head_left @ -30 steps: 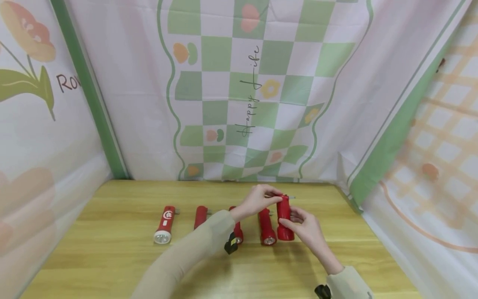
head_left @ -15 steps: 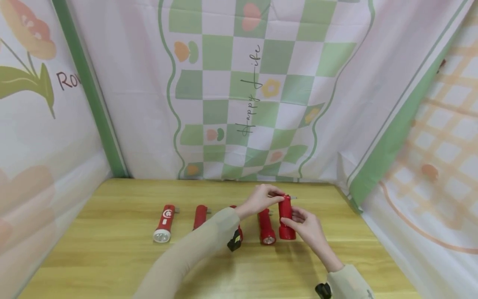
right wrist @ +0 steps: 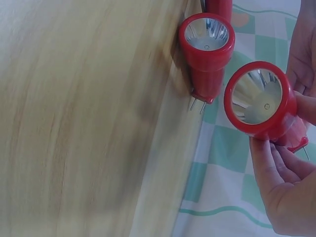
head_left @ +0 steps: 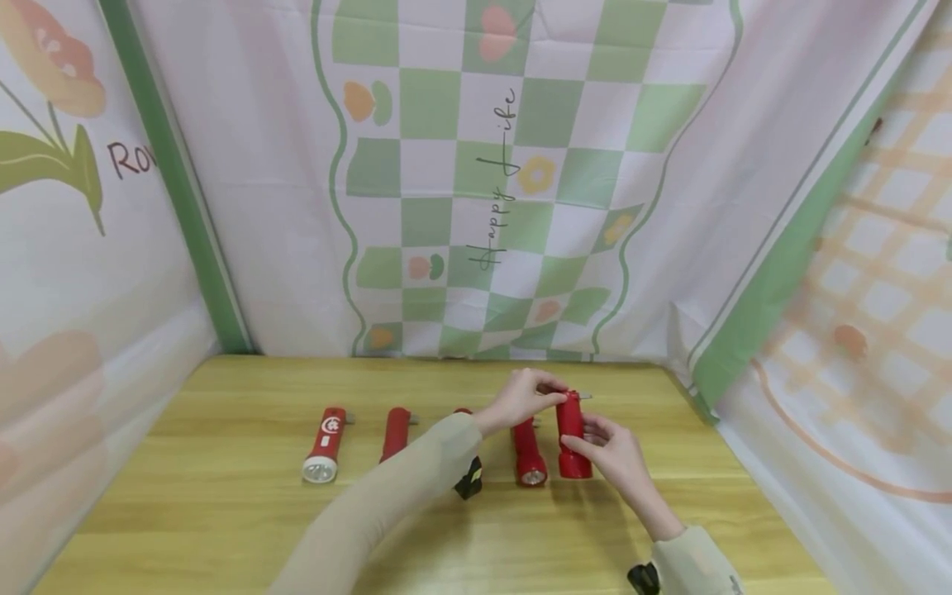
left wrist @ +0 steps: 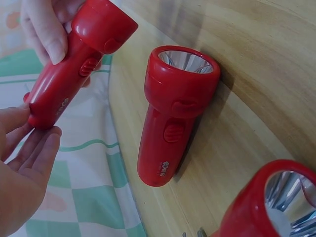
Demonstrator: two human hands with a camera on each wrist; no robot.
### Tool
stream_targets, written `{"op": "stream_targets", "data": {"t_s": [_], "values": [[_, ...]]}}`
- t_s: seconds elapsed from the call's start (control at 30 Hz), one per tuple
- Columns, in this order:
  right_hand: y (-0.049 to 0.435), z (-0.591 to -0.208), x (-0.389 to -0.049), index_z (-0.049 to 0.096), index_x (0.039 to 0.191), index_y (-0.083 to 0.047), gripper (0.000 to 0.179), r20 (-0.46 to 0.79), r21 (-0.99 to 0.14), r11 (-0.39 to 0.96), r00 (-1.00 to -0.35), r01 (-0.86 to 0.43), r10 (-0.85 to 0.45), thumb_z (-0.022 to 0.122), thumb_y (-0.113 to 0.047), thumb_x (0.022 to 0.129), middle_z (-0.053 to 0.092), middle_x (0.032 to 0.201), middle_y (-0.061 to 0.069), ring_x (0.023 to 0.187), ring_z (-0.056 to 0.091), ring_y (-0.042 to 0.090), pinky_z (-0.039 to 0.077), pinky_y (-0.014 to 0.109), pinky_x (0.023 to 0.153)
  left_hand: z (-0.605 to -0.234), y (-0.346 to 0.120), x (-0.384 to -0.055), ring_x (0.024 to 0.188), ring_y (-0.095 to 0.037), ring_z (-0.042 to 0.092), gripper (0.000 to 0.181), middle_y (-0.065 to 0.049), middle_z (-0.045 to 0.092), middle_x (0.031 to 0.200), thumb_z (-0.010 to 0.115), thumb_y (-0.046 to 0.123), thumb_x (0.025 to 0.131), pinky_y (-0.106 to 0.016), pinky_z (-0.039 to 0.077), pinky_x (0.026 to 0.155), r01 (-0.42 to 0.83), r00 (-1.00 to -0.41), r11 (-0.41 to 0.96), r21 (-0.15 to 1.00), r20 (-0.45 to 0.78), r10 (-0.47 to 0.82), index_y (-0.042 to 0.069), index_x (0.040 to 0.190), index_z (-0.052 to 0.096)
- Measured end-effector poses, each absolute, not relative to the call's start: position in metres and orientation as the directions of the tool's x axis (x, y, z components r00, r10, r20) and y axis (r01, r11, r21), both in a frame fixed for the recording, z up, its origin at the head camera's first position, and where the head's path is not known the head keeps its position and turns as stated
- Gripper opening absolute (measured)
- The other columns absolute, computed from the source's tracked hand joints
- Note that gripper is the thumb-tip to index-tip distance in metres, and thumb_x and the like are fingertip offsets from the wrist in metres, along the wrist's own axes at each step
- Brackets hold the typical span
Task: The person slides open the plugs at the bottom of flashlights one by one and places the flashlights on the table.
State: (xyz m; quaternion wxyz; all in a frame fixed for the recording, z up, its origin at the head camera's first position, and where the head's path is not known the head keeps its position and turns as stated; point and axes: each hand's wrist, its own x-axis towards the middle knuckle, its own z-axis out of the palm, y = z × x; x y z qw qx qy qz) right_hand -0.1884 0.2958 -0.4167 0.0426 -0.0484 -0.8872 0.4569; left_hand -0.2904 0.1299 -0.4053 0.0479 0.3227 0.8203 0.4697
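Note:
A red flashlight (head_left: 573, 442) is held upright above the right part of the table, its lamp end down. At its tail end, the left hand (head_left: 524, 399) pinches it between thumb and fingers. My right hand (head_left: 614, 453) grips it near the head, thumb on the near side. Metal prongs (head_left: 585, 396) stick out sideways from the tail. The right wrist view shows its round lens (right wrist: 256, 96); in the left wrist view its slide switch (left wrist: 89, 66) faces the camera. Just left of it, another red flashlight (head_left: 529, 454) lies on the table.
Further left lie a red flashlight (head_left: 396, 431) and one with a white head (head_left: 325, 442). Another flashlight (head_left: 463, 411) is mostly hidden behind the left arm. A patterned cloth (head_left: 476, 182) hangs along the back edge of the wooden table (head_left: 223, 512).
The held flashlight and both hands have shifted slightly right, away from the flashlight beside it. Both grips look the same.

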Motion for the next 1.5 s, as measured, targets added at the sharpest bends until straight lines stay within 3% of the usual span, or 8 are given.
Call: {"op": "stream_targets", "data": {"t_s": [0.87, 1.07, 1.27, 1.5], "values": [[0.305, -0.421, -0.187, 0.054, 0.136, 0.004, 0.062, -0.048, -0.842, 0.52, -0.98, 0.143, 0.193, 0.073, -0.032, 0.09, 0.062, 0.132, 0.027, 0.12, 0.063, 0.036, 0.057, 0.043, 0.096, -0.413, 0.148, -0.292, 0.094, -0.009, 0.072, 0.024, -0.005, 0.076, 0.109, 0.067, 0.022, 0.095, -0.011, 0.053, 0.077, 0.496, -0.787, 0.384, 0.779, 0.216, 0.577, 0.009, 0.114, 0.073], [0.308, -0.424, -0.186, 0.055, 0.133, 0.005, 0.057, -0.076, -0.861, 0.48, -0.976, 0.168, 0.206, 0.073, -0.028, 0.09, 0.063, 0.13, 0.027, 0.117, 0.065, 0.033, 0.058, 0.039, 0.094, -0.421, 0.155, -0.294, 0.094, -0.01, 0.071, 0.028, -0.009, 0.075, 0.11, 0.07, 0.016, 0.093, -0.01, 0.053, 0.078, 0.494, -0.771, 0.344, 0.798, 0.22, 0.597, 0.004, 0.118, 0.069], [0.313, -0.428, -0.189, 0.056, 0.132, 0.005, 0.057, -0.085, -0.861, 0.474, -0.972, 0.182, 0.218, 0.074, -0.029, 0.089, 0.064, 0.129, 0.027, 0.112, 0.067, 0.028, 0.06, 0.033, 0.088, -0.425, 0.16, -0.296, 0.09, -0.009, 0.07, 0.019, -0.009, 0.076, 0.104, 0.071, 0.013, 0.091, -0.01, 0.052, 0.076, 0.514, -0.756, 0.32, 0.796, 0.244, 0.608, 0.005, 0.108, 0.07], [0.316, -0.428, -0.191, 0.056, 0.13, 0.007, 0.058, -0.094, -0.852, 0.488, -0.972, 0.191, 0.216, 0.075, -0.028, 0.089, 0.064, 0.127, 0.029, 0.107, 0.069, 0.028, 0.061, 0.035, 0.086, -0.424, 0.163, -0.297, 0.095, -0.012, 0.073, 0.021, -0.009, 0.076, 0.108, 0.07, 0.016, 0.092, -0.01, 0.053, 0.079, 0.533, -0.745, 0.377, 0.757, 0.209, 0.634, 0.005, 0.11, 0.071]]}}
